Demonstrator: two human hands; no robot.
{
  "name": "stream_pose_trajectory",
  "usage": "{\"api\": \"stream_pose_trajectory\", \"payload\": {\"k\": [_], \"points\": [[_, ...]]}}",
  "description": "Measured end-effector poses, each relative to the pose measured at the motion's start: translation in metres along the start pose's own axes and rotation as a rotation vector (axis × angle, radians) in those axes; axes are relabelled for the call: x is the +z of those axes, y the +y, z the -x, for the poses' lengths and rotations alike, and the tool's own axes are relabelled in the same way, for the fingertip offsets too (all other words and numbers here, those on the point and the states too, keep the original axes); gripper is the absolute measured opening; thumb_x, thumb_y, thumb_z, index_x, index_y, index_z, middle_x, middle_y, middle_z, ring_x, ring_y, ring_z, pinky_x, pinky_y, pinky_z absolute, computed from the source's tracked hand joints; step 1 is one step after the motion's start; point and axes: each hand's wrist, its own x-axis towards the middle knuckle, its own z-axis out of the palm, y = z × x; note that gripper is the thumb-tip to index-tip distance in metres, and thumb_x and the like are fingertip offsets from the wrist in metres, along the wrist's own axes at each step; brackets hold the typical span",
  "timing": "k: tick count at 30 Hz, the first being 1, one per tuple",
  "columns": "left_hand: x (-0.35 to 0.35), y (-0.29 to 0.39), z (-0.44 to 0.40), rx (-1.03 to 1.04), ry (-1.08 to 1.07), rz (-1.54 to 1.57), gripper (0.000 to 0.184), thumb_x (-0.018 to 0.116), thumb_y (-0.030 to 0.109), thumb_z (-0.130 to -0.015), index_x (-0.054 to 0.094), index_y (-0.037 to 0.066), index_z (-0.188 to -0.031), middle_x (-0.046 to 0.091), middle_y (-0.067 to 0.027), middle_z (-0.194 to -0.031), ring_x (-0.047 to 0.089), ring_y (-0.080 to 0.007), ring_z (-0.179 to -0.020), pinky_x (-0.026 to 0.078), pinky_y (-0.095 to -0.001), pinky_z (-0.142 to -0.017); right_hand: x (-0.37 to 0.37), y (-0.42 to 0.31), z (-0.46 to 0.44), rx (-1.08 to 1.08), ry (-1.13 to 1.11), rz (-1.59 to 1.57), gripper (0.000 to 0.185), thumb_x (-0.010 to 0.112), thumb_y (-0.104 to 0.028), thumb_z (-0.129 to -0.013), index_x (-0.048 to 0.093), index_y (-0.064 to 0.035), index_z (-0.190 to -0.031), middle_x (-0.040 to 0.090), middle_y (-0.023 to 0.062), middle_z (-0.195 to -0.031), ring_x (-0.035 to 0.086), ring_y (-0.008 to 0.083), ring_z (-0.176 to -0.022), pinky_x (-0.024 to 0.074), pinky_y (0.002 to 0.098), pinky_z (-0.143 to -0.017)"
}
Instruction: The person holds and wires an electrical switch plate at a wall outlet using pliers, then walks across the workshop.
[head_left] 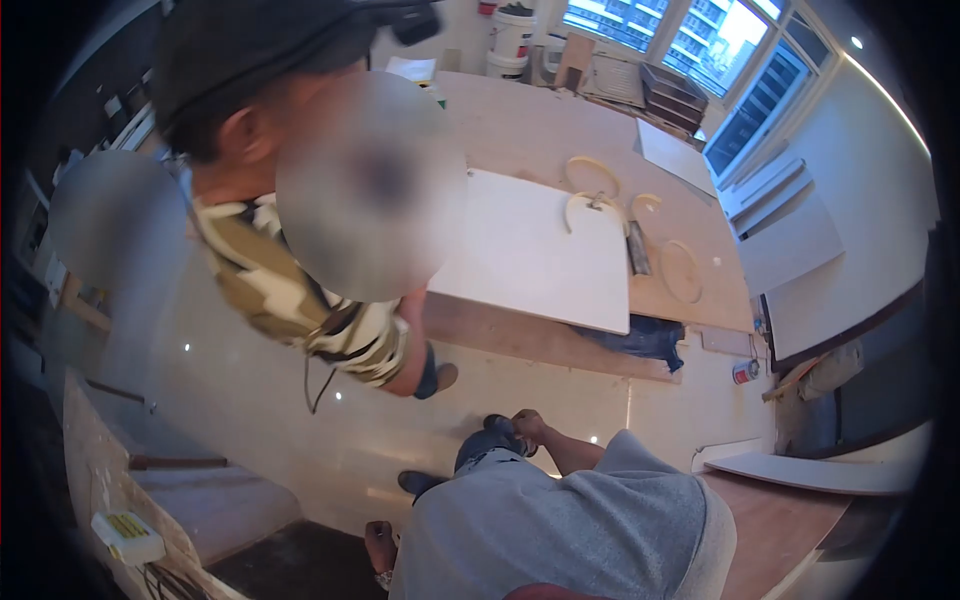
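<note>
My left hand [379, 545] hangs low beside my grey shirt [560, 525], with something at the wrist. Its fingers look curled in; whether they hold anything is hidden. Over my dark trouser leg, my right hand [528, 427] has its fingers bent together near the knee, and I cannot make out anything in them. Both hands are apart from the worktable [500, 120]. On that table lies a white board [545, 250], its near edge towards me. Beside the board are curved pale strips [682, 270] and a dark, narrow object [638, 248].
A co-worker in a camouflage sleeve [270, 285] stands close at the left, by the board. Dark blue cloth [645, 342] shows under the board's corner. A small can [745, 372] stands at the right. White buckets [510, 42] are at the back, and panels [790, 240] lean right.
</note>
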Motion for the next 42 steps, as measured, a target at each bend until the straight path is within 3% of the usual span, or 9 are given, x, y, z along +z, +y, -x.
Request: {"api": "stream_pose_trajectory", "payload": {"k": [4, 7, 10, 16, 20, 28, 31, 37, 42], "points": [[-0.079, -0.069, -0.003, -0.116, 0.098, 0.080, 0.032, 0.072, 0.023, -0.097, 0.071, -0.006, -0.111, 0.076, -0.0245, -0.104, 0.074, -0.0387, -0.099, 0.056, -0.0480, -0.090, 0.092, -0.017, -0.001, -0.160, -0.206, 0.161, 0.034, 0.070, -0.026, -0.094, 0.075, -0.0045, -0.120, 0.073, 0.0102, -0.091, 0.068, 0.0176, -0.073, 0.0559, 0.0350, -0.061], [-0.126, -0.042, -0.020, 0.032, 0.237, 0.134, 0.033, 0.072, 0.024, -0.098, 0.070, -0.005, -0.115, 0.075, -0.0260, -0.104, 0.073, -0.0414, -0.100, 0.056, -0.0493, -0.088, 0.140, -0.012, -0.011, -0.219, -0.215, 0.178, 0.030, 0.070, -0.025, -0.095, 0.075, -0.0063, -0.118, 0.074, 0.0100, -0.096, 0.067, 0.0169, -0.075, 0.0552, 0.0340, -0.063], [-0.168, 0.007, -0.049, -0.163, 0.143, 0.114, 0.031, 0.072, 0.025, -0.099, 0.070, -0.002, -0.116, 0.075, -0.0242, -0.098, 0.074, -0.0405, -0.095, 0.056, -0.0492, -0.084, 0.163, -0.047, 0.017, -0.134, -0.248, 0.047, 0.023, 0.066, -0.021, -0.100, 0.071, -0.0045, -0.116, 0.073, 0.0111, -0.098, 0.071, 0.0194, -0.075, 0.0541, 0.0331, -0.059], [-0.187, 0.046, -0.154, 0.203, 0.014, 0.137, 0.028, 0.070, 0.023, -0.103, 0.067, -0.002, -0.116, 0.072, -0.0201, -0.110, 0.073, -0.0351, -0.105, 0.059, -0.0435, -0.093, 0.199, -0.060, 0.000, -0.081, -0.204, 0.040, 0.020, 0.064, -0.019, -0.102, 0.072, -0.0039, -0.111, 0.073, 0.0124, -0.095, 0.074, 0.0212, -0.078, 0.0578, 0.0339, -0.064], [-0.202, 0.061, -0.222, 0.292, -0.097, 0.123, 0.031, 0.069, 0.026, -0.102, 0.068, -0.002, -0.115, 0.072, -0.0225, -0.110, 0.070, -0.0387, -0.104, 0.056, -0.0472, -0.092, 0.234, -0.037, -0.041, -0.788, -0.238, 1.345, 0.019, 0.064, -0.020, -0.103, 0.073, -0.0046, -0.098, 0.069, 0.0097, -0.078, 0.072, 0.0193, -0.073, 0.0536, 0.0314, -0.060], [-0.299, 0.020, -0.364, 0.167, -0.328, -0.087, 0.032, 0.068, 0.031, -0.102, 0.067, 0.002, -0.115, 0.071, -0.0226, -0.104, 0.070, -0.0402, -0.097, 0.055, -0.0499, -0.086, 0.388, -0.221, -0.112, -0.382, -0.388, 0.867, 0.017, 0.064, -0.021, -0.103, 0.072, -0.0052, -0.100, 0.069, 0.0093, -0.079, 0.071, 0.0193, -0.073, 0.0529, 0.0313, -0.059], [-0.354, -0.010, -0.408, 0.168, -0.125, -0.116, 0.034, 0.068, 0.033, -0.102, 0.067, 0.002, -0.114, 0.072, -0.0223, -0.102, 0.070, -0.0400, -0.097, 0.055, -0.0494, -0.087, 0.456, -0.332, -0.142, -0.200, -0.378, 0.407, 0.017, 0.065, -0.021, -0.103, 0.072, -0.0054, -0.101, 0.069, 0.0092, -0.080, 0.071, 0.0193, -0.072, 0.0527, 0.0313, -0.059], [-0.469, -0.040, -0.491, -0.008, 0.080, -0.008, 0.036, 0.068, 0.034, -0.101, 0.068, -0.001, -0.110, 0.073, -0.0213, -0.105, 0.071, -0.0377, -0.097, 0.057, -0.0469, -0.088, 0.594, -0.546, -0.176, -0.244, -0.402, 0.124, 0.016, 0.065, -0.021, -0.104, 0.071, -0.0058, -0.103, 0.069, 0.0089, -0.081, 0.070, 0.0193, -0.072, 0.0522, 0.0312, -0.058], [-0.512, -0.071, -0.563, -0.100, 0.001, 0.053, 0.034, 0.070, 0.034, -0.101, 0.069, 0.001, -0.110, 0.075, -0.0188, -0.103, 0.073, -0.0322, -0.095, 0.057, -0.0451, -0.084, 0.701, -0.629, -0.199, -0.269, -0.439, 0.179, 0.015, 0.065, -0.021, -0.104, 0.070, -0.0062, -0.104, 0.069, 0.0086, -0.082, 0.070, 0.0193, -0.071, 0.0518, 0.0312, -0.057]]}}
